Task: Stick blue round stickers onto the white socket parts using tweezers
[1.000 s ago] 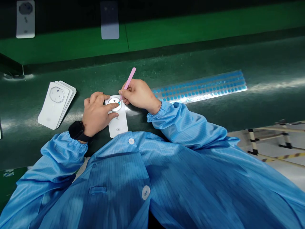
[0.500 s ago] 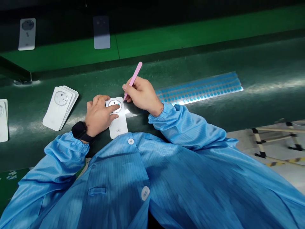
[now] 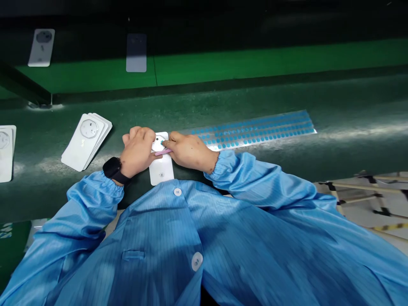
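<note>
A white phone back cover (image 3: 161,170) lies on the dark green bench close to my body, its round camera window toward the far end. My left hand (image 3: 138,148) grips the cover's left edge with curled fingers, its thumb near the tip of a pair of pink tweezers (image 3: 164,151). The tweezers now lie low and nearly flat across the cover, tucked in my right hand (image 3: 191,151). My right index finger touches the camera window beside a small blue-green spot. Part of the window is hidden by my fingers.
A sheet of blue round stickers (image 3: 255,131) lies to the right. Fanned white covers (image 3: 83,142) rest on the left, with more covers (image 3: 6,155) at the far left edge. Two covers (image 3: 41,47) (image 3: 136,53) lie on the back ledge. A dark post (image 3: 25,85) stands back left.
My right hand has come down and left onto the cover, and the tweezers have swung from upright to nearly flat. My left index finger has drawn back from the camera window.
</note>
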### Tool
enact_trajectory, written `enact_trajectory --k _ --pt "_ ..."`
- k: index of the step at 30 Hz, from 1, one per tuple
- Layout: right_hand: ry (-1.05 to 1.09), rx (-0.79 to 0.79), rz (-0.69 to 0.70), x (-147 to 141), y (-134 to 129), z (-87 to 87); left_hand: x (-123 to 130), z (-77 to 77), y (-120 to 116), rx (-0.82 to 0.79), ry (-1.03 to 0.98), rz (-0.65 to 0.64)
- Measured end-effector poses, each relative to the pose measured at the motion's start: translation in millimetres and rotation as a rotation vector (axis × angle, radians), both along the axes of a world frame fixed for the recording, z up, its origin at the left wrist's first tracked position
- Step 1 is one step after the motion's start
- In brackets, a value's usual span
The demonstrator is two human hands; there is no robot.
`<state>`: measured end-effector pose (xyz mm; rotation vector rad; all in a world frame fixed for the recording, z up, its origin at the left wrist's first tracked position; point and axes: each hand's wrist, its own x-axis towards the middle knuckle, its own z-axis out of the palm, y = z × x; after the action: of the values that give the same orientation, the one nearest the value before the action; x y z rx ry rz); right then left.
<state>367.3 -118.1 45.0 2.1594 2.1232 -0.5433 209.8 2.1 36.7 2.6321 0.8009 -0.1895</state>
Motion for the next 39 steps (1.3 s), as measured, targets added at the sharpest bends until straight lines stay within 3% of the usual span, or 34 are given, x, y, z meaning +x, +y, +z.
enact_trajectory --k 10,17,30,34,37,39 --pt "-0.09 -0.062 -0.051 -22.9 -7.0 7.1 6.8 0.6 -0.1 -0.028 0.042 0.016" --pt "-0.052 -0.064 -0.061 -14.3 -7.9 7.2 10.9 4.4 -1.5 -0.036 0.073 0.01" --pt "-0.015 -0.056 -0.071 -11.4 -6.5 5.6 12.6 -1.7 1.1 -0.043 0.04 0.003" --pt "0.204 0.065 -0.184 -2.8 -3.7 -1.1 6.1 -9.7 -2.5 -0.084 -0.061 0.045" --pt "0.498 0.189 -0.373 7.5 6.7 -8.9 2.5 -16.1 -5.7 -0.15 -0.219 0.107" --pt "0.673 0.194 -0.498 18.2 26.4 -11.8 5.2 -15.4 1.8 -0.102 -0.367 0.154"
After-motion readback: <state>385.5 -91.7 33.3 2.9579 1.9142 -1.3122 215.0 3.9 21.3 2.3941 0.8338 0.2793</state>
